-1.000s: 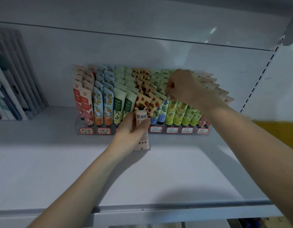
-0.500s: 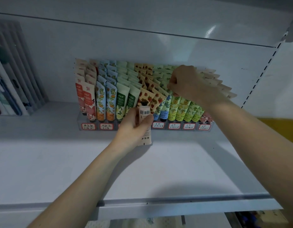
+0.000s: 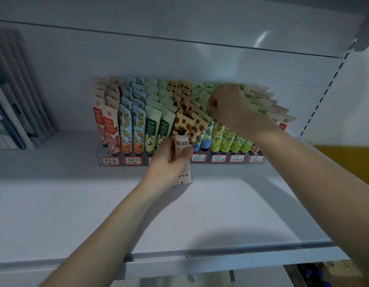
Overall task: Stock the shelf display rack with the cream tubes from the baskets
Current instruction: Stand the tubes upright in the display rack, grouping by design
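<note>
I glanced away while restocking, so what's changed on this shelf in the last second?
Nothing visibly moved. The left hand still holds the cream tube cap-up in front of the display rack, and the right hand stays curled among the tubes in its rear rows.

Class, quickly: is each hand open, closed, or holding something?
Left hand: holds a pale cream tube, cap up.
Right hand: fingers curled among the racked tubes; whether it grips one cannot be told.
</note>
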The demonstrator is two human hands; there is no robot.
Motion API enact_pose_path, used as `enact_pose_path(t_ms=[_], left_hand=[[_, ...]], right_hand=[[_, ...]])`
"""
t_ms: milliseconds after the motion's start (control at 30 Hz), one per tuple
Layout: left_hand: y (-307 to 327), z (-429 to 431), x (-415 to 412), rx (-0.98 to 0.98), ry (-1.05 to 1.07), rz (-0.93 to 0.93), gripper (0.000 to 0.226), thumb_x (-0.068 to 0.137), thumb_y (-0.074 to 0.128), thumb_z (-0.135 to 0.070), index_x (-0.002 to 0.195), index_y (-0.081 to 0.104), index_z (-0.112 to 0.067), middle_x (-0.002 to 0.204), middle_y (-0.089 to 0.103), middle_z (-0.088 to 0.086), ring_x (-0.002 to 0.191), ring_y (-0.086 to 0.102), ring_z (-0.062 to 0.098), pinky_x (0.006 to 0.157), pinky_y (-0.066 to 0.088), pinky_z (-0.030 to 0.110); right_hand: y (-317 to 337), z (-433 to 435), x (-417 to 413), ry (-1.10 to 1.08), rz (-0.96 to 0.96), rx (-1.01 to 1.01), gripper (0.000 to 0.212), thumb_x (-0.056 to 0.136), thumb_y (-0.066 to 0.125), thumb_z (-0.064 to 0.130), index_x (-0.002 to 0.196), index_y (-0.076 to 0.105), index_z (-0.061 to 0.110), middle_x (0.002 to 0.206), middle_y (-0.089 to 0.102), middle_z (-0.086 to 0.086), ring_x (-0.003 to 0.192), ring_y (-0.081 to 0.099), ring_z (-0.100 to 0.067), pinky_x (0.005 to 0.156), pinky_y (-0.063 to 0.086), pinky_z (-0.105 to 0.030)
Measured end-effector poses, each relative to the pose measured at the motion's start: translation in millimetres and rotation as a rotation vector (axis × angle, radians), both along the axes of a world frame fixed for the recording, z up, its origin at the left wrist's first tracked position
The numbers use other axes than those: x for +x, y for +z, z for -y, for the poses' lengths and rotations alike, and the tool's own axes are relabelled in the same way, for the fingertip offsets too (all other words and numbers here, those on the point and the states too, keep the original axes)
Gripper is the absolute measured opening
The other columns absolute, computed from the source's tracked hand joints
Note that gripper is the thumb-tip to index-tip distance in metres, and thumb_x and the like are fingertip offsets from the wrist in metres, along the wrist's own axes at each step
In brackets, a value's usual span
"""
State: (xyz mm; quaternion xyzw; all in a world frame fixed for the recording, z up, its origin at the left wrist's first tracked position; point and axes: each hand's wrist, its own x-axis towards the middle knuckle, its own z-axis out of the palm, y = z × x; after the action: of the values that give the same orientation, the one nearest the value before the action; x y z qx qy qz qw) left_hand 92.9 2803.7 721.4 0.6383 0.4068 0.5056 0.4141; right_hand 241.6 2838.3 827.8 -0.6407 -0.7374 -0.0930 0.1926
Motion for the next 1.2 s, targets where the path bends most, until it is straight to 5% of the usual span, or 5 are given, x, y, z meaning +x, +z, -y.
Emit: enact_pose_path(t_ms=[400,733,900,1100,1200], left_hand=[[0,-1,2,-0.004,-0.016,-0.016,0.008,0.092,0.056,-0.020,0.098,0.052,-0.022,0.104,0.065,0.004,0.100,0.062,0.019,0.091,0.049,0.043],[0,-2,2,-0.013,-0.005,-0.018,0.010,0.092,0.056,-0.022,0.101,0.053,-0.020,0.103,0.064,0.003,0.099,0.061,0.017,0.088,0.049,0.038],[-2,-4,2,-0.021,0.007,-0.006,0.010,0.092,0.058,-0.023,0.101,0.054,-0.020,0.103,0.065,0.001,0.099,0.062,0.015,0.089,0.050,0.040],[-1,-3,3,-0.016,-0.001,0.013,0.009,0.092,0.057,-0.021,0.099,0.054,-0.018,0.102,0.065,0.005,0.098,0.062,0.016,0.091,0.050,0.043],[-1,-3,2,-0.024,0.002,0.011,0.008,0.092,0.058,-0.021,0.099,0.054,-0.018,0.102,0.065,0.006,0.098,0.063,0.019,0.092,0.049,0.048]], right_hand=[[5,4,6,0.007,0.028,0.007,0.017,0.092,0.055,0.023,0.097,0.066,0.010,0.099,0.062,-0.004,0.096,0.058,-0.023,0.072,0.040,-0.029],[-8,11,10,0.056,-0.004,0.020,0.017,0.094,0.053,0.019,0.090,0.065,0.009,0.098,0.063,-0.005,0.089,0.060,-0.023,0.075,0.052,-0.037],[-4,3,5,-0.067,0.056,0.004,0.016,0.095,0.052,0.020,0.094,0.065,0.011,0.106,0.063,-0.006,0.099,0.059,-0.026,0.073,0.042,-0.032],[-4,-4,5,-0.116,0.131,0.001,0.014,0.093,0.053,0.013,0.087,0.065,0.009,0.095,0.064,-0.005,0.090,0.061,-0.025,0.068,0.039,-0.030],[0,-3,8,-0.075,0.098,-0.057,0.016,0.092,0.057,0.025,0.086,0.064,0.013,0.095,0.064,-0.004,0.093,0.060,-0.024,0.070,0.042,-0.031]])
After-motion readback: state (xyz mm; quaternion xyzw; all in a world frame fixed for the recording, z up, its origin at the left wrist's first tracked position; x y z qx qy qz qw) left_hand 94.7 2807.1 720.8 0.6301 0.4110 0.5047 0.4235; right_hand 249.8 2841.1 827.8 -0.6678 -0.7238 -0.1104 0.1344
